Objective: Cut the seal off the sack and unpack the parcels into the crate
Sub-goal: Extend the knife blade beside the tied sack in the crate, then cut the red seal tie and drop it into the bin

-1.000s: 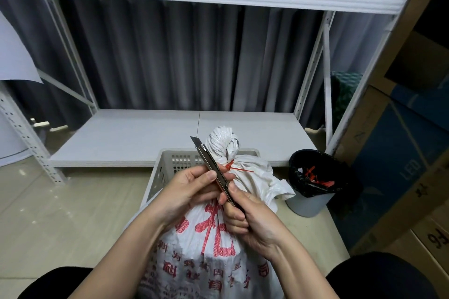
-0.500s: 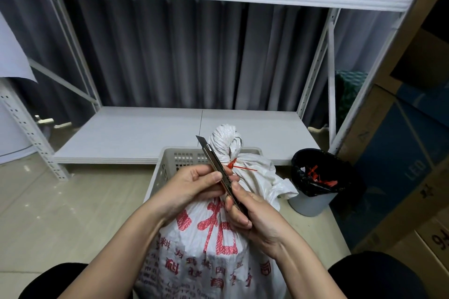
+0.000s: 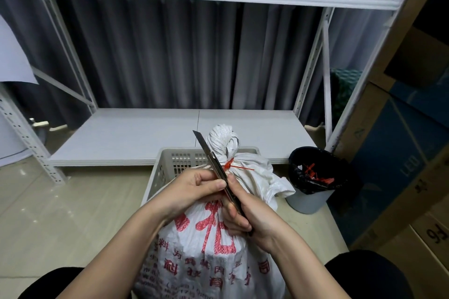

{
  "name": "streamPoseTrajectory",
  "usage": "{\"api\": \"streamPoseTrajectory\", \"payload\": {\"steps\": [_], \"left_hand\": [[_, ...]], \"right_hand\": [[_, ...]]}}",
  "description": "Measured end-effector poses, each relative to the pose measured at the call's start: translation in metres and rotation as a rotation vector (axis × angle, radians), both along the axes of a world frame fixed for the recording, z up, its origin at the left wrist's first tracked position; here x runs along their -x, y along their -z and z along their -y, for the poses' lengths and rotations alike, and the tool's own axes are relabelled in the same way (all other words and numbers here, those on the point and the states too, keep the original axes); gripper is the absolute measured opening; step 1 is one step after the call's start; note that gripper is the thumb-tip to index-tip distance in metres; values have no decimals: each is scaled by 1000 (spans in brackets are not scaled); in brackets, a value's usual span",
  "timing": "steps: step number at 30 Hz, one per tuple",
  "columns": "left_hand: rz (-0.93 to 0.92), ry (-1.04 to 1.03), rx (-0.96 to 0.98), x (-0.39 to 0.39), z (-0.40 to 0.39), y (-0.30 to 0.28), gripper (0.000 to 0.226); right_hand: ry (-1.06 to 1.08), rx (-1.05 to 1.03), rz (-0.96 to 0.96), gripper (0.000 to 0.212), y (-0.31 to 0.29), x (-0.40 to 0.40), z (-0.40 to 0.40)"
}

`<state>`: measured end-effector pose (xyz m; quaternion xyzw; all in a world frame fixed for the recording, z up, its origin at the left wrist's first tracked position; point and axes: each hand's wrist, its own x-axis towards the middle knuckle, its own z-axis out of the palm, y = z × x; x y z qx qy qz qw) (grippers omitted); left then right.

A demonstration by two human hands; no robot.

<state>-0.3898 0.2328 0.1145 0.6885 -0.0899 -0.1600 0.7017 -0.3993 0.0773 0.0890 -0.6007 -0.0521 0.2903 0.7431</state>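
Both hands grip a utility knife over the tied sack.

The white woven sack (image 3: 218, 245) with red print stands directly under both hands, its twisted neck rising beyond them; the perforated grey crate (image 3: 170, 162) sits just behind the left hand, touching the sack. A black-lined bin (image 3: 313, 192) stands well off to the right of the right hand. The right hand (image 3: 252, 216) is curled tight around the utility knife (image 3: 216, 167) handle, and the left hand (image 3: 194, 187) pinches the casing just above it, blade pointing up and away. The red seal (image 3: 229, 164) circles the sack's neck just past the fingertips, beside the knife.
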Motion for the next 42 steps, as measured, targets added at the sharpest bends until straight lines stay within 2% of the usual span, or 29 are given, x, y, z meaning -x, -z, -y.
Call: {"api": "streamPoseTrajectory", "payload": {"steps": [7,10,13,16,20,27,31,34,36,38,40,42], "left_hand": [[-16,8,87,-3,4,8,17],[-47,-104,209,-5,11,17,23],[-58,-157,233,-7,13,21,23],[-93,-217,252,-6,11,19,25],[-84,-229,263,-7,12,21,41],[-50,-189,232,-9,14,22,32],[-68,-223,239,-12,16,23,33],[73,-472,143,-11,17,23,26],[275,-671,-102,-11,12,25,19],[342,-717,-398,-17,5,25,8],[225,-524,-527,-34,-3,30,55],[28,-209,-382,-53,-11,28,92]], "right_hand": [[-43,-114,-19,63,5,-4,-2],[-43,-346,-61,50,8,-7,-3],[-39,-525,-89,37,10,-8,-2],[34,-466,-52,34,12,-6,-3],[95,-358,14,34,13,-5,-8],[131,-234,12,37,10,-4,-7],[112,-288,47,35,9,-4,-7],[167,-265,153,35,15,-4,-5],[313,-156,267,30,21,-3,-3],[504,40,435,22,25,0,-2],[673,225,558,10,28,3,0],[724,311,622,2,30,4,2]]}}
